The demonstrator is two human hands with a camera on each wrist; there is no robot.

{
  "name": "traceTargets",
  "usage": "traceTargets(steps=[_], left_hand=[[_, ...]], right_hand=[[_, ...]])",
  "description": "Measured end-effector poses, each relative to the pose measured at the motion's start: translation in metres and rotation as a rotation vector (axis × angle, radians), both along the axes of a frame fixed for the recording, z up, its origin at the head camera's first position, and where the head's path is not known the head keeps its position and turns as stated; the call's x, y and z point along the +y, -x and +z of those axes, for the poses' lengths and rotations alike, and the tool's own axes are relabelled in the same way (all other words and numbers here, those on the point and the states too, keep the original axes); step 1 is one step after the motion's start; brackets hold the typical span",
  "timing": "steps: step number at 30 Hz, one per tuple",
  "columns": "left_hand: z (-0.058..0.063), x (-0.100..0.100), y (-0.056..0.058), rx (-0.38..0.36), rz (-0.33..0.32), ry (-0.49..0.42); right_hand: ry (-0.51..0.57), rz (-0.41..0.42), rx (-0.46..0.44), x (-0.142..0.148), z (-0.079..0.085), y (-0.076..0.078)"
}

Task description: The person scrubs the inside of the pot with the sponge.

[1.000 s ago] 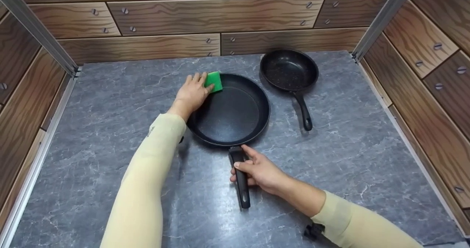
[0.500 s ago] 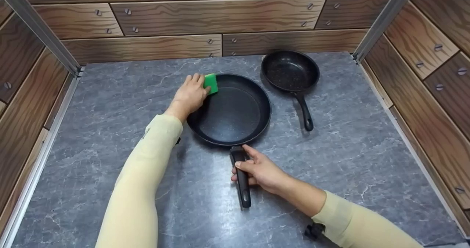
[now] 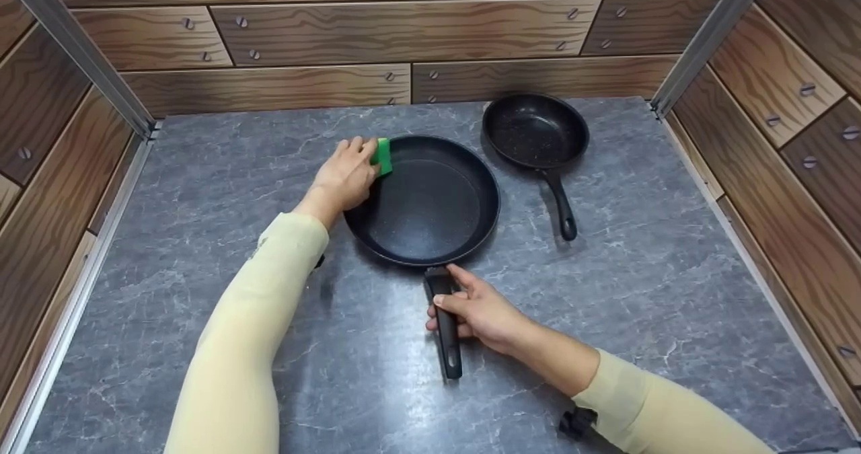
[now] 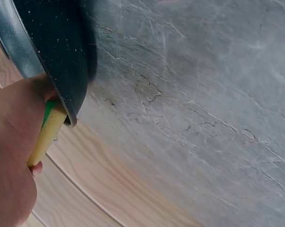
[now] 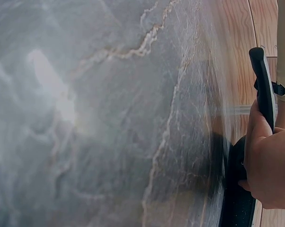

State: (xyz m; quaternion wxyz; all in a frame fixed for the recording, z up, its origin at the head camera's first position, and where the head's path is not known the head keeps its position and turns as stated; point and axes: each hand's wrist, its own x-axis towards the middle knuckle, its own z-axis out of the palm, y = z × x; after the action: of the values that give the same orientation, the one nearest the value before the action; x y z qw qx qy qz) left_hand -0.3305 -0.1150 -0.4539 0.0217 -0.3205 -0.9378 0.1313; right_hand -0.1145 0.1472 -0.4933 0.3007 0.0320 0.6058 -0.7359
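Observation:
A large black frying pan (image 3: 430, 202) stands on the grey marbled table, its handle (image 3: 449, 353) toward me. My right hand (image 3: 490, 314) grips that handle near the pan, the thumb on top and the index finger reaching to the rim. My left hand (image 3: 343, 175) holds a green and yellow sponge (image 3: 384, 158) against the upper left of the pan's rim. In the left wrist view, the sponge's yellow side (image 4: 47, 139) shows beneath the palm, with its green face at the pan's edge. The right wrist view shows the handle (image 5: 263, 92) rising past the curled fingers.
A smaller black speckled frying pan (image 3: 536, 131) sits at the back right, its handle (image 3: 564, 212) pointing toward me. Wood-patterned walls (image 3: 336, 33) with metal corner posts (image 3: 713, 37) enclose the table (image 3: 646, 292) at the back and sides.
My left hand has drawn slightly left and down along the rim, and the sponge has tilted so less green shows. My right hand keeps its grip on the handle.

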Motion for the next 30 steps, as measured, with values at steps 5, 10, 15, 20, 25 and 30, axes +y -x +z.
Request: traceTargets(steps=[5,10,15,20,25,30], left_hand=[[0.002,-0.005,-0.003,0.02,-0.016,0.021],[0.005,-0.009,-0.005,0.049,-0.043,0.043],[0.007,-0.012,-0.007,0.055,-0.057,0.05],[0.009,-0.016,-0.01,0.041,-0.06,0.043],[0.011,-0.019,-0.013,0.027,-0.068,0.031],[0.014,-0.02,-0.016,0.009,-0.063,0.046]], right_hand=[[-0.002,-0.005,-0.002,0.0,-0.001,0.001],[0.0,-0.007,-0.003,0.0,-0.002,0.001],[-0.004,-0.009,-0.005,0.0,-0.003,0.001],[-0.004,-0.004,-0.007,0.0,-0.003,0.0],[0.0,-0.001,-0.015,0.0,-0.001,0.0],[-0.002,-0.004,-0.018,0.001,0.0,0.0]])
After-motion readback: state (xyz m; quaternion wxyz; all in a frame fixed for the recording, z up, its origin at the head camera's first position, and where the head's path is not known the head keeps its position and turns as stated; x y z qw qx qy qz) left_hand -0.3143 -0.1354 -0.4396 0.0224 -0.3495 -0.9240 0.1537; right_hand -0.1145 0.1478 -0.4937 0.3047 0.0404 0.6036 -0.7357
